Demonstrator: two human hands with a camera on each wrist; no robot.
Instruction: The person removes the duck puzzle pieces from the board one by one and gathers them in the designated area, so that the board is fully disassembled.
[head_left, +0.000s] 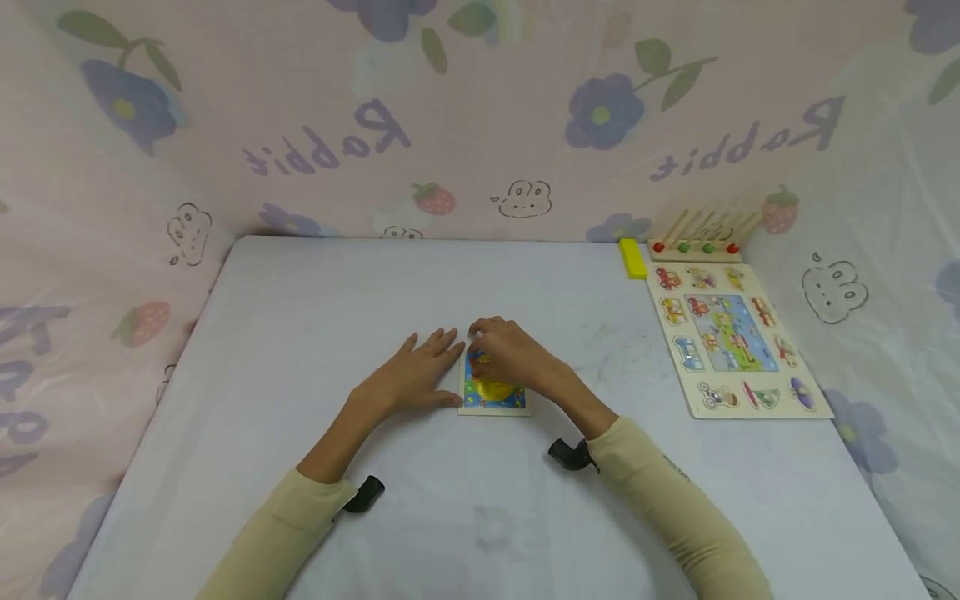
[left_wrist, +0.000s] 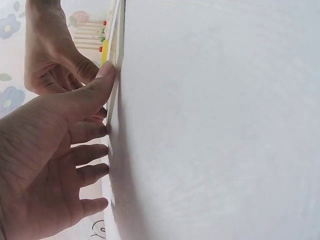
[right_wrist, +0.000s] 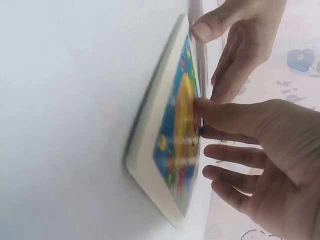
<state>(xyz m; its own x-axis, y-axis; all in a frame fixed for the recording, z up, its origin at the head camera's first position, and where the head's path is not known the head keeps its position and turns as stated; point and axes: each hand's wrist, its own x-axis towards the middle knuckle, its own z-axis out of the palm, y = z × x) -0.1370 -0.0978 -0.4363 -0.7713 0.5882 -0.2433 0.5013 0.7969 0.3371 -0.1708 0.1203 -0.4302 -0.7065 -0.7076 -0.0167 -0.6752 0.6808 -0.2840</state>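
Note:
A small puzzle board with a blue border and a yellow picture lies flat on the white table; the right wrist view shows its pale edge close up. The left hand rests at its left side with fingers spread, the thumb touching the board's edge, as the left wrist view also shows for that hand. Over the board's upper part is the right hand. In the right wrist view this hand pinches a small piece between thumb and index finger, mostly hidden by the fingertips; its other fingers are extended.
At the table's right side lies a larger picture puzzle board. Behind it stands a wooden rack with thin pegs and red and green beads, and a yellow block lies beside them. Printed cloth walls border the table's back and sides.

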